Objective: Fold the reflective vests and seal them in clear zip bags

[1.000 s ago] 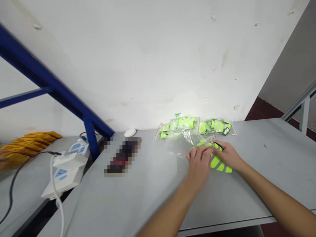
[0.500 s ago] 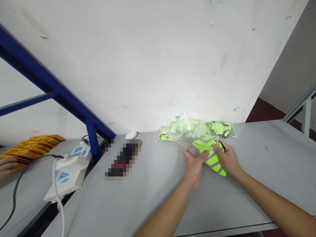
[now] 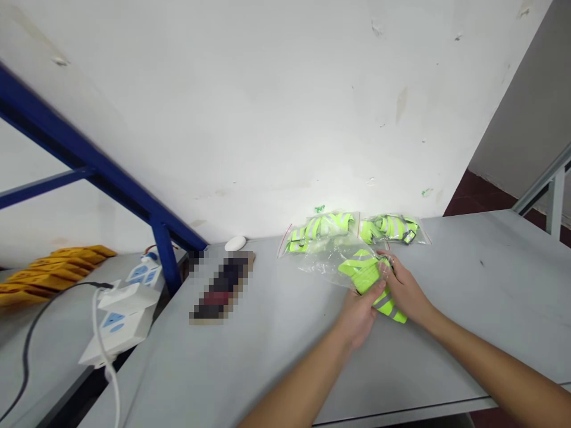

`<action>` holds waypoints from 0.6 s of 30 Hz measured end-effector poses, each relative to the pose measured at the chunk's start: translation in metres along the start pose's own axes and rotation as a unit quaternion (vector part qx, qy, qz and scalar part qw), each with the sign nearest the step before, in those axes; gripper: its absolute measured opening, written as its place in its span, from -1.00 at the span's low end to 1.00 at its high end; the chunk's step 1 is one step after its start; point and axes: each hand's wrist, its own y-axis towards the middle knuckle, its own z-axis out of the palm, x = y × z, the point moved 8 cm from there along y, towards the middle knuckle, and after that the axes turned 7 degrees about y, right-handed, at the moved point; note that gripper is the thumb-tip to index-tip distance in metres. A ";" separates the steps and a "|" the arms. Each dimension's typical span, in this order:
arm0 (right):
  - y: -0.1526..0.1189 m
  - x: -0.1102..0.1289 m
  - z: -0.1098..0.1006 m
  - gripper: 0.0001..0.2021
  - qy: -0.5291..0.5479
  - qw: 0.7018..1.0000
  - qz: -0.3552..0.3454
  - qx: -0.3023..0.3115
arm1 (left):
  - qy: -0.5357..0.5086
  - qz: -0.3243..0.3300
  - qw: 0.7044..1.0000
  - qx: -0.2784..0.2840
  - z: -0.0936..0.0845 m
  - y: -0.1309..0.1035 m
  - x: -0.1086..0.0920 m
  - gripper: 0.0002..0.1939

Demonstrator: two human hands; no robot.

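Observation:
A folded fluorescent yellow-green reflective vest [image 3: 366,274] with grey stripes is between my hands, above the front half of the table. Its upper part lies in or behind a clear zip bag [image 3: 323,261], which spreads out to the left; its lower end sticks out below. My left hand [image 3: 359,315] is closed on the vest from the lower left, thumb on top. My right hand [image 3: 404,288] pinches the bag's edge together with the vest's right side. Behind them, against the wall, lie a bagged bundle [image 3: 323,229] and another bagged bundle [image 3: 390,229] of the same striped material.
The grey table [image 3: 267,356] meets a white wall. A blurred-out dark object [image 3: 223,288] and a white oval object [image 3: 235,243] lie to the left. Beyond a blue metal frame [image 3: 163,249] are white power strips [image 3: 129,315] with cables and yellow packets [image 3: 57,267].
The clear bag has sunk from a raised peak and now lies lower, uncovering the bundles behind. My hands and the vest have shifted slightly. Another person's hand at the far left has gone.

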 end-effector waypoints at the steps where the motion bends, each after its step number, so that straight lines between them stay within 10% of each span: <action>1: 0.001 -0.003 0.000 -0.48 0.007 1.000 0.003 -0.001 | -0.007 -0.003 1.000 -0.004 0.000 0.000 0.001 -0.55; 14: -0.011 -0.011 0.005 -0.37 0.102 0.985 0.121 0.074 | -0.055 -0.072 0.996 0.024 -0.003 0.002 0.000 -0.66; 18: 0.000 0.017 -0.010 -0.50 0.032 0.999 -0.022 0.025 | -0.034 -0.062 0.997 0.039 0.001 0.000 -0.005 -0.61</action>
